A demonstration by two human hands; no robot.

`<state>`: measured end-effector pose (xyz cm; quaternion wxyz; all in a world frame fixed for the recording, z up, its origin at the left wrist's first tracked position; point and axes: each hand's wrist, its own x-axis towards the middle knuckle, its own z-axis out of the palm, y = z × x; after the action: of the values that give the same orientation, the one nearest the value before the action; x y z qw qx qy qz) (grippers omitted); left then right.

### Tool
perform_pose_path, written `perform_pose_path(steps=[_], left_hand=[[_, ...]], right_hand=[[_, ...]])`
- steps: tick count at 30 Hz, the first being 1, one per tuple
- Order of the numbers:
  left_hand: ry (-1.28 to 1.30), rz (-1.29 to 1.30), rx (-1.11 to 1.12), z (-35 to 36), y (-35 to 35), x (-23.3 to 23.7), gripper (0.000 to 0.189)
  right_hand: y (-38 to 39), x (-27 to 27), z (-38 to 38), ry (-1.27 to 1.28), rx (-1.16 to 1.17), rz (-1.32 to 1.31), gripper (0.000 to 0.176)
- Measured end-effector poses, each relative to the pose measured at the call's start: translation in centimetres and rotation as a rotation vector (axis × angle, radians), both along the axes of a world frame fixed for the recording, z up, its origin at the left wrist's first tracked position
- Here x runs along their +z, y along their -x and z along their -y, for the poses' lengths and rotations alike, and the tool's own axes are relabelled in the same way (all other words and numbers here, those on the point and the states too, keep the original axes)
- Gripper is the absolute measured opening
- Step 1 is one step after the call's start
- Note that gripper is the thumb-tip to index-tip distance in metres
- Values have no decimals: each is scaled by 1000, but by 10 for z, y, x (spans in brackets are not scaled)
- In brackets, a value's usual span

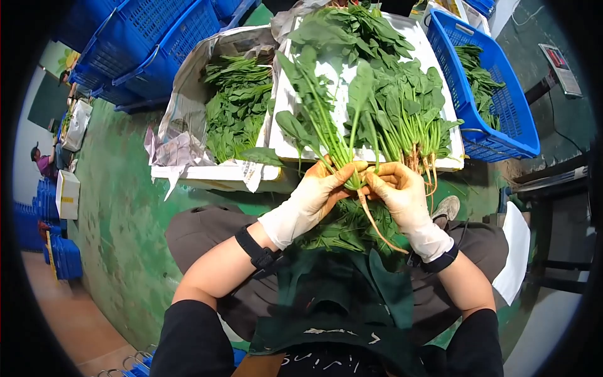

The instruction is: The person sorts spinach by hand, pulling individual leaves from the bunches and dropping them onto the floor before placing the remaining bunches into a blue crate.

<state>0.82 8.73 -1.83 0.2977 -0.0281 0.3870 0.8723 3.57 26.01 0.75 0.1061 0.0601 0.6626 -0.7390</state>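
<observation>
1. Before me, the white box (449,164) holds rooted plants (411,119) – work left, I judge.
2. Beside it, the lined box (217,178) bears heaped greens (235,113), probably the finished share; I cannot tell how much remains overall.
3. Between my knees lie loose leaves (339,231), under my hands.
4. My left hand (311,200) is closed round the leafy plant (333,135), held over the box's near edge; my right hand (405,191) pinches its crown, fingers curled.
5. Its long root (372,220) hangs attached – this plant looks unfinished.
</observation>
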Motion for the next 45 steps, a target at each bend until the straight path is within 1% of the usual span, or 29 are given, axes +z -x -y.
perform_pose_path(steps=[1, 4, 6, 8, 10, 11, 12, 14, 15, 16, 18, 19, 20, 22, 24, 26, 27, 28, 29, 30, 32, 33, 34, 36, 37, 39, 42, 43, 45], left_hand=[[-59, 20, 25, 0, -1, 11, 34], [-112, -2, 80, 4, 4, 6, 33], [0, 18, 278, 13, 18, 1, 30], [-4, -31, 272, 28, 26, 11, 33], [-8, -93, 239, 32, 27, 16, 37], [74, -147, 216, 32, 25, 22, 38], [155, -199, 192, 31, 22, 25, 38], [177, -212, 195, 29, 19, 19, 39], [211, -269, 178, 27, 16, 18, 39], [246, -325, 160, 24, 14, 18, 40], [301, -325, 152, 14, 3, 27, 40], [340, -345, 167, 8, 0, 26, 38], [379, -364, 179, 3, -4, 25, 36], [329, -338, 123, -4, -10, 28, 36], [299, -377, 88, -5, -11, 19, 44], [220, -370, 75, -4, -6, 17, 46], [141, -359, 66, -3, -4, 15, 49], [141, -360, 69, 0, -4, 9, 49], [63, -205, -34, 3, -4, 2, 49], [-16, -48, -138, 5, -5, -3, 49], [-60, -27, -107, 3, -7, -6, 45], [23, -54, -114, 4, -6, -10, 45], [105, -82, -120, 4, -6, -11, 45], [154, -135, -70, 3, -7, -10, 44], [221, -190, -51, 2, -7, -8, 45], [354, -246, -27, 2, -7, -2, 45], [376, -270, -9, 2, -5, 5, 46], [374, -272, -9, 2, -6, 5, 46], [359, -258, -28, 1, -9, 5, 46]], right_hand=[[-2, 1, 3, 1, 0, -3, 21], [-12, 3, 11, 108, -102, -162, 16], [-19, 5, 12, 67, -148, -311, 15], [-19, 8, 11, 87, -176, -379, 17], [-17, 23, -7, -543, 383, -159, 20], [-12, 36, -12, -716, 643, -56, 24], [-7, 30, -22, -842, 785, -60, 23], [-2, 30, -29, -799, 549, 24, 29], [0, 31, -28, -860, 374, -121, 28], [3, 29, -24, -794, 205, -215, 26], [-3, 30, -5, -520, 52, -260, 31], [-7, 35, 3, -617, 113, -296, 42], [-9, 31, 10, -658, 148, -436, 44], [-9, 12, 16, -718, 75, -574, 41], [-6, 8, 13, -740, 46, -528, 35], [-2, -2, 13, -83, 68, -164, 30], [-1, -2, 11, -83, 71, -166, 30], [0, -1, 8, 93, 149, 37, 30], [1, -1, 6, 268, 226, 242, 31], [-1, -3, 6, 266, 229, 245, 31], [-5, -11, 7, 287, 266, 353, 36], [-5, -10, 6, 180, 251, 368, 38], [-5, -12, 6, 179, 251, 371, 38], [-6, -17, 3, -376, 174, -15, 37], [-7, -14, 4, -423, 141, -44, 34], [-7, -12, 7, -339, 115, 1, 33], [-1, -3, 4, -144, 23, 171, 31], [4, 0, -2, -96, 51, 216, 36], [8, 7, 2, -155, 58, 167, 40]])
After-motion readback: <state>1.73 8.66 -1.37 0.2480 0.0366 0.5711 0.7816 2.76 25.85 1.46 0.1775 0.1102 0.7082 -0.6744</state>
